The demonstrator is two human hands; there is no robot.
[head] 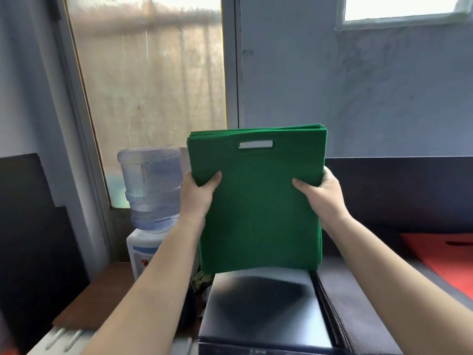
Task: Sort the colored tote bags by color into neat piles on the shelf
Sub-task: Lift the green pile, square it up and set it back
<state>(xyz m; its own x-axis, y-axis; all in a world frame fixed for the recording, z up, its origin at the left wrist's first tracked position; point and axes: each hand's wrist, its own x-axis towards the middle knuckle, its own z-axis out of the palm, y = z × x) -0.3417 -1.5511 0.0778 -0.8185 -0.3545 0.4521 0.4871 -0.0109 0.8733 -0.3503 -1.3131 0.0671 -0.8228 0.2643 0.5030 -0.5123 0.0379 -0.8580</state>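
Gripping one green bag stack (258,201), two hands.

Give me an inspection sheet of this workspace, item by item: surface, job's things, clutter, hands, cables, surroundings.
Surface: dark glossy box top right below the bags; dark padded surface to its right.
Job's things: stack of green tote bags held upright, handle cut-out at the top, lower edge at the box; red tote bag lying flat at far right.
Clutter: brown board at lower left.
Hands: left hand grips the stack's left edge; right hand grips the right edge, thumbs in front.
Cables: nothing seen.
Surroundings: water dispenser with its bottle at left, frosted window behind, grey wall.
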